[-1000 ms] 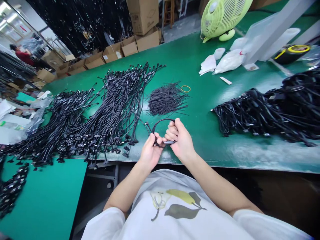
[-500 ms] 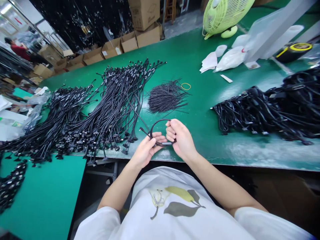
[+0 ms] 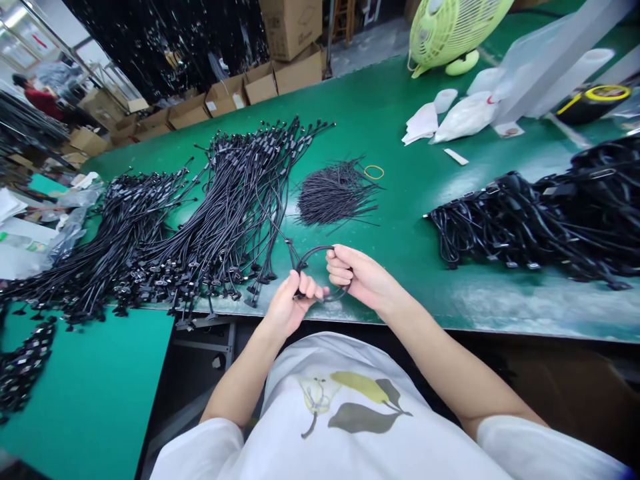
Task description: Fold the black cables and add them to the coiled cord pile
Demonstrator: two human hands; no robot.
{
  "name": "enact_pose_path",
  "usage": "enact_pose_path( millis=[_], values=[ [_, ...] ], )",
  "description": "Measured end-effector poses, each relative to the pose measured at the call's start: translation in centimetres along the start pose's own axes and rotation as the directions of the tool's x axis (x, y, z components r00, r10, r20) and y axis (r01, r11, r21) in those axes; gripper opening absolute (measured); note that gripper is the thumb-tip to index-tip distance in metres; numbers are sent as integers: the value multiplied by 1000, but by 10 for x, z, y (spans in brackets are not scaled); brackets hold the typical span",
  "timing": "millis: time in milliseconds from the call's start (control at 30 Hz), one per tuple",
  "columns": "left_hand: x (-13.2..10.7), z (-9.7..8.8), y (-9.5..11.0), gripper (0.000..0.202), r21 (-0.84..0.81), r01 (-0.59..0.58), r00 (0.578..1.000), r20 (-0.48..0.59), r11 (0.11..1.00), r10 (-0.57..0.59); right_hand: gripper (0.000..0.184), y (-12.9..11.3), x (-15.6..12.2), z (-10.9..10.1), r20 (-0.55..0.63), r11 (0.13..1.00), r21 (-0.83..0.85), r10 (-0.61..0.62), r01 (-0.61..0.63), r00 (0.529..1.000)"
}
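Note:
A black cable [image 3: 316, 250] is bent into a loop between my two hands, just above the front edge of the green table. My left hand [image 3: 295, 300] has its fingers curled around the loop's left side, where a cable end with a connector sticks out above the thumb. On the loop's right side, my right hand [image 3: 353, 272] pinches the cable with fingers closed. Beyond my hands lies a pile of short black ties [image 3: 333, 195]. To the left, a large heap of straight black cables [image 3: 235, 200] spreads across the table.
Bundled black cables [image 3: 530, 220] lie on the right. A yellow rubber band [image 3: 374, 173] sits beside the ties. At the back right stand a green fan [image 3: 453, 30], a white plastic bag [image 3: 465, 120] and a tape measure [image 3: 595, 100]. Cardboard boxes [image 3: 225, 95] line the far edge.
My left fingers have curled in from a flatter, more open pose and closed on the cable. The loop has turned, and its loose end now points upward. My right hand stays nearly in place.

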State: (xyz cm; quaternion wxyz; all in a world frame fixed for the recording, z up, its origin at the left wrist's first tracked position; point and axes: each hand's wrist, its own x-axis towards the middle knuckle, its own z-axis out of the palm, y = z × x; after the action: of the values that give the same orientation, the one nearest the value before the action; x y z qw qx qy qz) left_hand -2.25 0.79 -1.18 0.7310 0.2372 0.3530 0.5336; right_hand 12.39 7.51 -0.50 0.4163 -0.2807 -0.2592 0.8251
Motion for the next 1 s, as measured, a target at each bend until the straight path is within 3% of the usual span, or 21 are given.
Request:
enact_pose_path(
  millis=[67, 233, 367, 500, 567, 700, 867, 1000],
  values=[
    [-3, 1, 1, 45, 102, 45, 996, 77, 994, -53, 39, -3, -2, 2, 6, 999, 28, 37, -37, 999],
    [-5, -1, 3, 42, 386, -3, 983, 172, 923, -69, 39, 8, -12, 18, -41, 996, -3, -85, 85, 996],
    [-3, -8, 1, 44, 539, 50, 960, 205, 841, -189, 39, 18, -20, 21, 61, 987, -163, 16, -5, 998],
    [-2, -10, -6, 38, 473, 65, 975, 158, 879, -157, 38, 18, -18, 24, 15, 973, -217, -74, 75, 997],
    [-2, -7, -10, 45, 401, 79, 982, 126, 913, -141, 40, 18, -15, 28, 18, 975, -196, -102, 104, 995],
    [-2, 1, -13, 51, 296, 238, 954, 109, 925, -280, 30, 16, -8, 34, 76, 976, -171, -125, 137, 989],
    [-3, 8, -7, 37, 249, 322, 909, 187, 913, -372, 39, 3, 7, 23, 222, 944, -329, 105, -27, 969],
    [-6, 16, 0, 46, -8, 390, 905, 186, 921, -382, 41, -1, 17, 17, 240, 968, -250, 52, 10, 969]
  ],
)
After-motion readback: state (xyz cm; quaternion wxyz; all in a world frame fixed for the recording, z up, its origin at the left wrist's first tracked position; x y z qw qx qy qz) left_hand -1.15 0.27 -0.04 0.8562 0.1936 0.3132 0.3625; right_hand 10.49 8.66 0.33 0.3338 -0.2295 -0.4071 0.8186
